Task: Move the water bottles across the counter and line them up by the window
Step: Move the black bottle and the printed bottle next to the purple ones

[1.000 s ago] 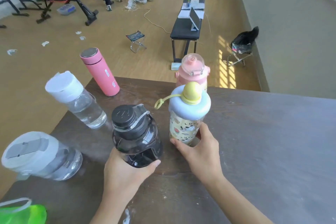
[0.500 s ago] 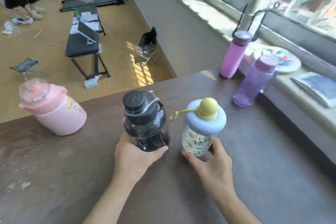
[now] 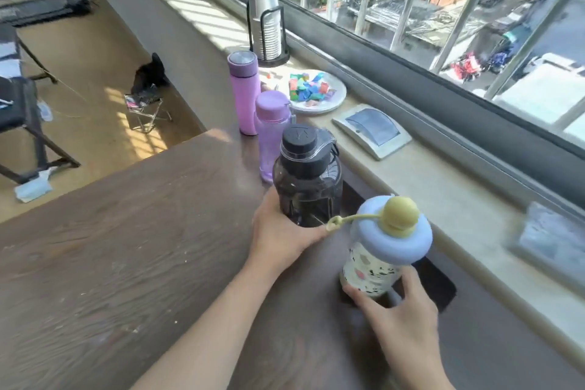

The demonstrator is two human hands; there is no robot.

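- Left hand (image 3: pixel 278 231) wrapped around the base of a dark, smoky bottle (image 3: pixel 307 180) with a black screw cap, upright at the window edge of the brown wooden counter (image 3: pixel 126 247).
- Right hand (image 3: pixel 402 320) clamped on the foot of a patterned bottle (image 3: pixel 376 260) with a rounded blue lid and yellow knob, slightly blurred, near the pale stone sill (image 3: pixel 443 199).
- Just beyond the dark bottle, in a row along the same edge: a clear purple bottle (image 3: pixel 270 136), then a matte lilac flask (image 3: pixel 243 92) with a steel top.
- Broad scuffed wood open to the left; a dark gap between counter and sill to the right.
- On the sill: a plate (image 3: pixel 316 95) of bright scraps, stacked cups (image 3: pixel 264 13).
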